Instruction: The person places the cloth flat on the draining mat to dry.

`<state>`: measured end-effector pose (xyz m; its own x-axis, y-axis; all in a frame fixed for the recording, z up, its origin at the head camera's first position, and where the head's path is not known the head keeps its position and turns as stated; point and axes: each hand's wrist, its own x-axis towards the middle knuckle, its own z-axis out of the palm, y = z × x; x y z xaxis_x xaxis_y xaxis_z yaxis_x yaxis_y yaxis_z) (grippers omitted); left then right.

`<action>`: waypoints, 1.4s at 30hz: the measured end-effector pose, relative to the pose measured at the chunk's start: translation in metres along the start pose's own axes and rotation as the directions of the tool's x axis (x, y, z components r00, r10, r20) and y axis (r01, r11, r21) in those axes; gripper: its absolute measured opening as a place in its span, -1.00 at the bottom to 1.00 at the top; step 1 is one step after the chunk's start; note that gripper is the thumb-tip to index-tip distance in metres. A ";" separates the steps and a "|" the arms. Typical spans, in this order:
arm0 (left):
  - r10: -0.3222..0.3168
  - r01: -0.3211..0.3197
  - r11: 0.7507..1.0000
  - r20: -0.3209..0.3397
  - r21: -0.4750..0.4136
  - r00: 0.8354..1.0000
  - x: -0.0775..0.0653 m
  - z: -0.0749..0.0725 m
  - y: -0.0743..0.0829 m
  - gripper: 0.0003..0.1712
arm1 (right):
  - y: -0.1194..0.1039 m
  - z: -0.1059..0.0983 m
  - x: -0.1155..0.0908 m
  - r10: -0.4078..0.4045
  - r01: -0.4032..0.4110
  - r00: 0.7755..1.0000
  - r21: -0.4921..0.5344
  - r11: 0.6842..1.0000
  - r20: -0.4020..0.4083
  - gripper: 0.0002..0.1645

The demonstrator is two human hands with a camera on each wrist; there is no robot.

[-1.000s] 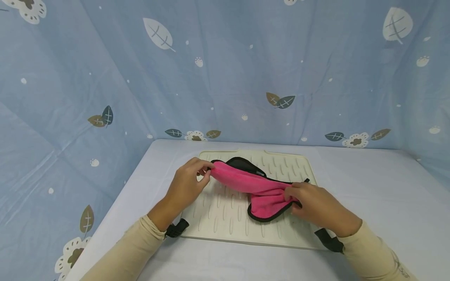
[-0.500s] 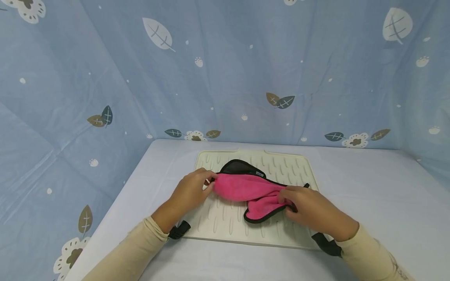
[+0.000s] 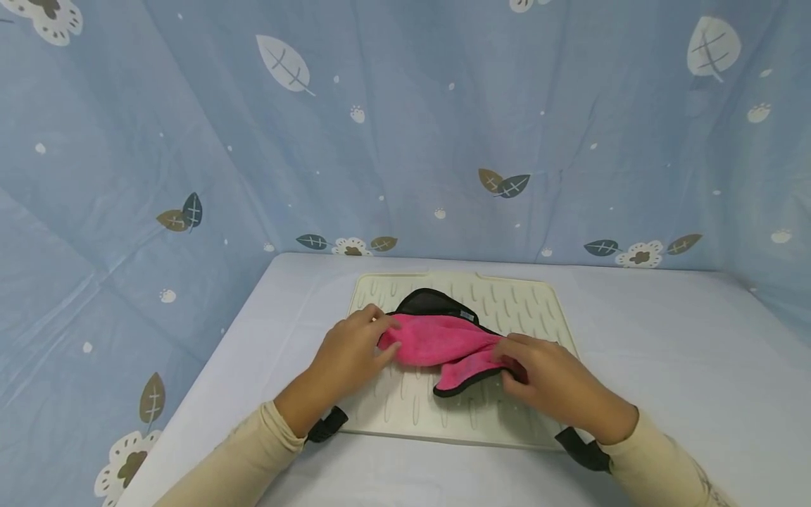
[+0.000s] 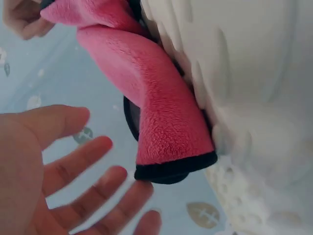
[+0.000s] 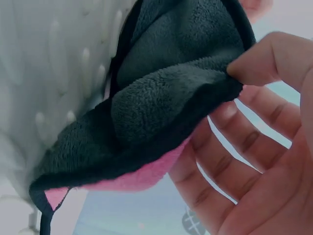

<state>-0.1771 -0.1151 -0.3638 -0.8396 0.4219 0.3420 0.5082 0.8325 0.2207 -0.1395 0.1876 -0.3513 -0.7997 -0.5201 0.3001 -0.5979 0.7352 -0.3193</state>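
Note:
A plush cloth point(image 3: 437, 341), bright pink with black edging, lies bunched across a cream ribbed mat point(image 3: 412, 415). Its dark grey fleecy underside point(image 5: 166, 98) shows in the right wrist view. My left hand point(image 3: 355, 352) is at the cloth's left end; the left wrist view shows its fingers spread and relaxed beside the black-trimmed edge, gripping nothing. Between thumb and fingers, my right hand point(image 3: 551, 380) pinches the cloth's right end, which is gathered into folds. A rounded black panel point(image 3: 431, 301) with a small tag sticks out behind the pink part.
The mat lies on a white-covered table point(image 3: 665, 352). A blue curtain point(image 3: 405, 127) printed with leaves and flowers stands behind and to the left. Black straps point(image 3: 326, 425) sit at both wrists.
The cloth's left end has come down onto the mat, and my left hand has loosened its pinch there. My right hand has shifted slightly left, still pinching the cloth.

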 end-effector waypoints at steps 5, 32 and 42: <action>0.147 -0.146 0.989 -0.071 0.014 0.987 -0.005 0.001 0.008 -0.72 | -0.005 0.004 0.000 -0.014 0.017 0.999 0.082 0.997 -0.031 -0.67; 0.383 -0.383 0.924 -0.068 0.020 0.921 -0.016 0.006 0.037 -0.60 | -0.031 0.023 -0.001 -0.096 0.166 0.976 0.385 0.908 -0.194 -0.68; 0.386 -0.383 0.922 -0.054 0.063 0.921 -0.014 0.009 0.036 -0.72 | -0.032 0.018 -0.002 -0.095 0.160 0.977 0.367 0.916 -0.189 -0.66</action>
<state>-0.1486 -0.0880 -0.3691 -0.5666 0.6906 0.4496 0.7777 0.6285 0.0147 -0.1197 0.1576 -0.3577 -0.7148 -0.4957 0.4932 -0.6955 0.4309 -0.5749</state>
